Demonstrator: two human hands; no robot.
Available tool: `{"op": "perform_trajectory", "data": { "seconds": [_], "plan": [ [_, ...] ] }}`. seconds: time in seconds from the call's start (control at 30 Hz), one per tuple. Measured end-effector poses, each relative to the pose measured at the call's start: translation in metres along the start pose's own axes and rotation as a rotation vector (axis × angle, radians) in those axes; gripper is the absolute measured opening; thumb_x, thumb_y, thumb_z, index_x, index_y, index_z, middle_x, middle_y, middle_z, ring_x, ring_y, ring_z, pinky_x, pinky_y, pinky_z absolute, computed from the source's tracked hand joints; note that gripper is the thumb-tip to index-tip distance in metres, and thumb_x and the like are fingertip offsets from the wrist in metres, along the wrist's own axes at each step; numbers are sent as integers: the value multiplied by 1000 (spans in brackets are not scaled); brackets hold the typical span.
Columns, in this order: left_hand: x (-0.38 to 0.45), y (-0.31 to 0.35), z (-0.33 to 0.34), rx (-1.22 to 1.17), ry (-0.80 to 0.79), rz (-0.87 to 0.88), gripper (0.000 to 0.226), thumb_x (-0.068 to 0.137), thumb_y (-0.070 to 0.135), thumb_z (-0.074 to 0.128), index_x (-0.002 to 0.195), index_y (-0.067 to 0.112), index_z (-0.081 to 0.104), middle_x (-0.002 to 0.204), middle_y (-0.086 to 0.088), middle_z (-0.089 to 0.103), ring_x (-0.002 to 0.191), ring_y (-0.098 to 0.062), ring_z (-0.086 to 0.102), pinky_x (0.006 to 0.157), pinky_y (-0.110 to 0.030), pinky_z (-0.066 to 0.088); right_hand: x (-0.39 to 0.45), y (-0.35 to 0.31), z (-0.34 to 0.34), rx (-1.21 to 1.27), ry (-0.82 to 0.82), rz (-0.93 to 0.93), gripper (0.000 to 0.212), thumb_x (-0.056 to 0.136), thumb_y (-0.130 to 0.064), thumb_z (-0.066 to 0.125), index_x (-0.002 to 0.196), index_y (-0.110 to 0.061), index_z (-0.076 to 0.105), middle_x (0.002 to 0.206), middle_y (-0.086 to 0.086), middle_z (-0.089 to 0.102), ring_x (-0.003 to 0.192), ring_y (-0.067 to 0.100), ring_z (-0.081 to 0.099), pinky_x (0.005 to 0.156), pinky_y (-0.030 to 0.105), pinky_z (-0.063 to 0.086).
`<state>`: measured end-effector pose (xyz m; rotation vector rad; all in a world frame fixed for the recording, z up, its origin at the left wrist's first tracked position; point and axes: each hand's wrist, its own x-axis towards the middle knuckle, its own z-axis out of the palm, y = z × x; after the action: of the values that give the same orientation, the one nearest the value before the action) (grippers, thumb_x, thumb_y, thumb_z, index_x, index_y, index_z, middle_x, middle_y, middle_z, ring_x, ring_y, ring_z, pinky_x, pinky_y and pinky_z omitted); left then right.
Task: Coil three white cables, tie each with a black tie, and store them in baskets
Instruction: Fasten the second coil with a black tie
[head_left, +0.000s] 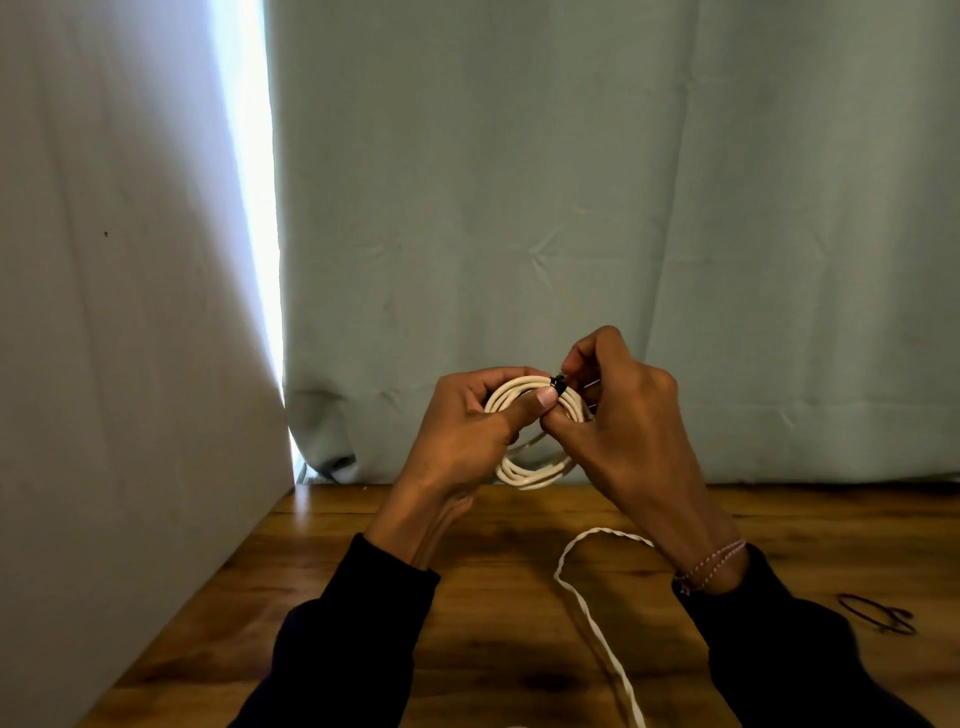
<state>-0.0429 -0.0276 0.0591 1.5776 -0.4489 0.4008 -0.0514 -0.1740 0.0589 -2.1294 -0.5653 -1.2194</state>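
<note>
A coiled white cable (530, 475) is held upright above the far edge of the wooden table (467, 613). My left hand (467, 421) grips the coil's left side, thumb pressed on its top strands. My right hand (618, 410) pinches a black tie (558, 384) wrapped around the top of the coil. A second white cable (587, 608), twisted and loose, lies on the table and runs off the near edge. More black ties (878, 613) lie on the table at the right. No basket is in view.
A pale curtain (571, 208) hangs behind the table. A white wall or panel (130, 364) borders the table on the left, with a bright gap between it and the curtain.
</note>
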Motion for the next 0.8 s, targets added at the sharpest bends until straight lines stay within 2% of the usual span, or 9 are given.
{"op": "perform_trajectory", "data": {
  "seconds": [0.13, 0.23, 0.33, 0.37, 0.4, 0.5, 0.6, 0.7, 0.8],
  "plan": [
    [-1, 1, 1, 7, -18, 2, 18, 87, 21, 75, 104, 19, 78, 90, 4, 78, 78, -6, 67, 66, -22, 49, -3, 3, 3, -55, 20, -20, 41, 83, -26, 79, 112, -16, 52, 85, 0, 65, 63, 6, 57, 59, 10, 46],
    [-1, 2, 1, 0, -28, 5, 18, 87, 21, 75, 105, 21, 78, 91, 5, 78, 79, -6, 68, 67, -24, 50, -3, 1, 2, -39, 12, 16, 45, 86, -26, 78, 125, -20, 57, 91, 5, 74, 69, 12, 65, 65, 15, 53],
    [-2, 1, 0, -37, -22, 19, 17, 86, 19, 75, 103, 22, 78, 89, 3, 78, 73, -5, 66, 66, -25, 48, -1, -1, -1, 97, 26, 61, 37, 85, -21, 79, 121, -25, 69, 102, -3, 76, 75, -1, 64, 69, 1, 48],
    [-2, 2, 0, -43, -23, 24, 17, 86, 19, 75, 103, 23, 78, 89, 2, 78, 73, -5, 65, 66, -26, 48, 1, -2, -3, 133, 22, 77, 36, 84, -19, 79, 118, -26, 71, 106, -6, 75, 77, -4, 63, 68, 1, 48],
    [-2, 2, 0, -45, -27, 27, 17, 87, 20, 75, 103, 24, 79, 90, 2, 78, 74, -6, 65, 67, -27, 49, 2, -1, -6, 161, 3, 92, 37, 83, -18, 80, 118, -27, 71, 110, -9, 74, 80, -4, 65, 70, 3, 51],
    [0, 2, -4, -65, -15, 25, 16, 86, 19, 75, 101, 23, 79, 88, 0, 78, 73, -9, 63, 69, -30, 49, 7, -1, -20, 309, -164, 132, 43, 84, -16, 78, 124, -28, 68, 119, -12, 70, 94, 7, 70, 80, 23, 61],
    [2, 1, -9, -114, 4, 8, 14, 85, 17, 75, 98, 19, 80, 80, 0, 75, 63, -5, 59, 66, -32, 47, 10, -3, -30, 445, -254, 131, 36, 90, -10, 70, 124, -24, 68, 116, -12, 72, 100, 5, 70, 87, 26, 60],
    [3, 2, -9, -161, -27, 7, 23, 79, 19, 77, 100, 12, 79, 78, -4, 72, 60, -8, 54, 62, -29, 43, 10, -5, -28, 478, -106, 129, 27, 94, -14, 67, 120, -18, 62, 103, -9, 77, 93, 2, 73, 82, 21, 59],
    [2, 3, -10, -172, -63, 13, 33, 74, 23, 76, 103, 8, 78, 77, -7, 69, 61, -12, 47, 57, -26, 41, 10, -6, -22, 504, 16, 217, 34, 91, -24, 69, 119, -17, 50, 94, -10, 78, 84, 1, 74, 77, 16, 58]
  ]
}}
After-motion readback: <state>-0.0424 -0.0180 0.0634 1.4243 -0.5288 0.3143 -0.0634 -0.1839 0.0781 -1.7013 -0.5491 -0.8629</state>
